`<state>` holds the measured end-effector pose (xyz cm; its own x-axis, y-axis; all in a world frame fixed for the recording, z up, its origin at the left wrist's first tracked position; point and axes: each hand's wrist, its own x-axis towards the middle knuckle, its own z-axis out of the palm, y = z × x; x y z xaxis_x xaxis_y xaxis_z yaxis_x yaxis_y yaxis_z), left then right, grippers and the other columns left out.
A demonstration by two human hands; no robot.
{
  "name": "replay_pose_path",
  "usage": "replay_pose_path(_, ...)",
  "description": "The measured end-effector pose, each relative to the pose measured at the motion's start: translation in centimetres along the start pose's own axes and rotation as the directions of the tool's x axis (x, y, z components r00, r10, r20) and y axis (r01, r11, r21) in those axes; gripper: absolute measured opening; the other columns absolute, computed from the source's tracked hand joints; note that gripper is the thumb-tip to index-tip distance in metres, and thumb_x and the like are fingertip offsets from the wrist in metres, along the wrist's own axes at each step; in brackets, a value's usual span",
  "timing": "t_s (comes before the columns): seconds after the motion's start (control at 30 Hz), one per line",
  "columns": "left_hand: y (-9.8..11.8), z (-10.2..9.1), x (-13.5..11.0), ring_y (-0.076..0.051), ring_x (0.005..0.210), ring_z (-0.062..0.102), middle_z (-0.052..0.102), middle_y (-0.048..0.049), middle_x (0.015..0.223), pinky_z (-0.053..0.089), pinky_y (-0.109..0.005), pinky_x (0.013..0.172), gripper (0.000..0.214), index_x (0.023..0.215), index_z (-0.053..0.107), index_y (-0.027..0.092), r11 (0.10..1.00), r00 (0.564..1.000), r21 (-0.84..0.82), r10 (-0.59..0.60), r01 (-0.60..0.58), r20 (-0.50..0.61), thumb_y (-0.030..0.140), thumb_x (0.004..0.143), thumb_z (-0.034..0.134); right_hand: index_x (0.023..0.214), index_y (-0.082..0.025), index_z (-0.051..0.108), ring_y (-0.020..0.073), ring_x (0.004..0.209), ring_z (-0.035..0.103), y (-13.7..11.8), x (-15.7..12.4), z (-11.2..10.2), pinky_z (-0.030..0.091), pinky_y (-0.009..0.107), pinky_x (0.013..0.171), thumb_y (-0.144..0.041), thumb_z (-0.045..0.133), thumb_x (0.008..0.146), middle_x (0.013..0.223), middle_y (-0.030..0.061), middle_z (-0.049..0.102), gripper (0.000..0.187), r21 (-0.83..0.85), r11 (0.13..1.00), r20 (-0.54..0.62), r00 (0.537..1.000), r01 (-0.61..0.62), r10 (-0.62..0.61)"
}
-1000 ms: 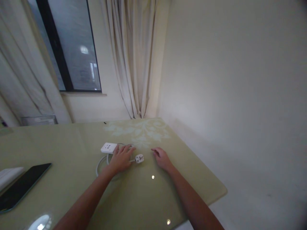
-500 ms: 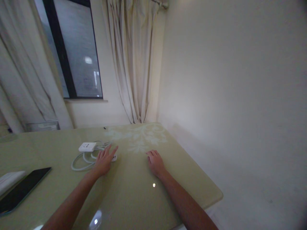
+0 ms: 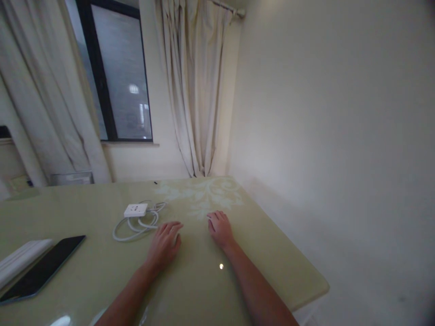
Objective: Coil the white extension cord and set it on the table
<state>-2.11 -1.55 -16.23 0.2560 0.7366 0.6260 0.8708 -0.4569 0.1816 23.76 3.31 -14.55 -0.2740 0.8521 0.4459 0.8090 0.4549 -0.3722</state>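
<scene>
A white power strip (image 3: 136, 209) lies on the glossy table, with its pale cable (image 3: 127, 237) looped around and in front of it. My left hand (image 3: 165, 242) is over the cable's right end, fingers stretched to the right and thumb apart. Whatever lies under that palm is hidden. My right hand (image 3: 220, 228) rests palm down on the table near the white floral pattern (image 3: 214, 194). Its fingers are loosely bent, and nothing shows in them.
At the left of the table lie a dark flat tablet-like slab (image 3: 44, 267) and a long white box (image 3: 23, 258). A tiny black item (image 3: 155, 183) sits near the far edge. A wall (image 3: 322, 158) runs along the right side, and curtains (image 3: 197, 90) hang behind.
My left hand has moved right and nearer to me, covering the small white socket end that showed beside it. The right hand stays in place. The view has turned slightly left.
</scene>
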Motion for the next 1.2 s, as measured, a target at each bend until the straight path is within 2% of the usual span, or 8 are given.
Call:
replay_pose_path(0.07,0.4,0.2,0.1,-0.025,0.091,0.073,0.079,-0.0105,0.095,0.054,-0.037,0.088,0.030,0.095,0.077,0.022,0.997,0.998,-0.047,0.054,-0.054,0.011,0.028,0.102,0.048,0.126,-0.018,0.072,0.0277,0.121,0.060,-0.5,-0.2,0.0,0.044,0.041,0.110,-0.020,0.054,0.103,0.123,0.0131,0.072,0.029,0.020,1.000,0.000,1.000,0.018,-0.018)
replay_pose_path(0.13,0.7,0.7,0.0,-0.019,0.061,0.063,0.069,-0.0056,0.066,0.046,-0.031,0.065,0.044,0.068,0.068,0.022,0.996,0.997,-0.064,0.062,-0.059,0.047,0.034,0.104,0.045,0.123,-0.019,0.073,0.0250,0.117,0.063,-0.9,-0.2,0.3,0.047,0.038,0.107,-0.022,0.058,0.102,0.122,0.0115,0.072,0.025,0.042,0.999,0.012,0.999,0.033,-0.034)
replay_pose_path(0.23,0.9,1.5,-0.1,-0.014,0.044,0.047,0.057,-0.0029,0.050,0.030,-0.031,0.053,0.055,0.053,0.056,0.022,0.995,0.995,-0.089,0.054,-0.046,0.081,0.039,0.103,0.045,0.118,-0.019,0.074,0.0204,0.107,0.067,-1.2,-0.2,0.9,0.051,0.033,0.099,-0.020,0.061,0.100,0.120,0.0090,0.071,0.022,0.111,0.992,0.043,0.997,0.055,-0.060)
replay_pose_path(0.4,0.7,1.7,-0.1,-0.013,0.044,0.044,0.057,-0.0029,0.050,0.026,-0.031,0.054,0.057,0.051,0.054,0.021,0.994,0.997,-0.107,0.019,-0.011,0.072,0.039,0.104,0.043,0.114,-0.018,0.073,0.0171,0.096,0.069,-1.3,-0.3,1.0,0.052,0.031,0.093,-0.018,0.061,0.099,0.117,0.0082,0.069,0.020,0.282,0.959,0.047,0.998,0.014,-0.028)
replay_pose_path(0.6,0.4,1.3,-0.1,-0.013,0.045,0.046,0.057,-0.0034,0.050,0.027,-0.030,0.055,0.058,0.050,0.053,0.021,0.993,0.997,-0.104,-0.052,0.058,0.060,0.044,0.103,0.041,0.116,-0.021,0.073,0.0175,0.098,0.067,-1.9,-0.3,0.5,0.051,0.031,0.095,-0.018,0.060,0.100,0.117,0.0074,0.069,0.021,0.278,0.960,0.064,0.996,0.035,-0.055)
replay_pose_path(0.77,0.3,1.3,-0.3,-0.013,0.045,0.047,0.059,-0.0035,0.050,0.027,-0.031,0.055,0.057,0.051,0.055,0.021,0.994,0.997,-0.104,-0.036,0.042,0.063,0.042,0.103,0.043,0.114,-0.021,0.074,0.0174,0.096,0.067,-2.3,-0.3,0.7,0.051,0.031,0.094,-0.019,0.061,0.100,0.115,0.0066,0.069,0.019,0.286,0.957,0.072,0.995,0.044,-0.068)
replay_pose_path(0.93,0.5,0.8,-0.3,-0.013,0.045,0.045,0.058,-0.0032,0.050,0.027,-0.031,0.055,0.057,0.051,0.053,0.021,0.993,0.998,-0.109,-0.036,0.042,0.058,0.043,0.103,0.042,0.112,-0.020,0.075,0.0171,0.096,0.067,-2.5,-0.3,1.4,0.051,0.031,0.093,-0.019,0.061,0.100,0.115,0.0071,0.069,0.018,0.290,0.957,0.140,0.988,0.019,-0.062)
replay_pose_path(1.2,0.4,0.2,-0.4,-0.012,0.043,0.045,0.057,-0.0022,0.049,0.025,-0.031,0.054,0.052,0.053,0.053,0.021,0.993,0.999,-0.107,0.045,-0.041,0.030,0.037,0.103,0.045,0.111,-0.018,0.073,0.0155,0.089,0.069,-2.5,-0.3,1.5,0.052,0.030,0.092,-0.018,0.061,0.098,0.114,0.0077,0.069,0.018,0.332,0.943,0.149,0.989,-0.028,-0.023)
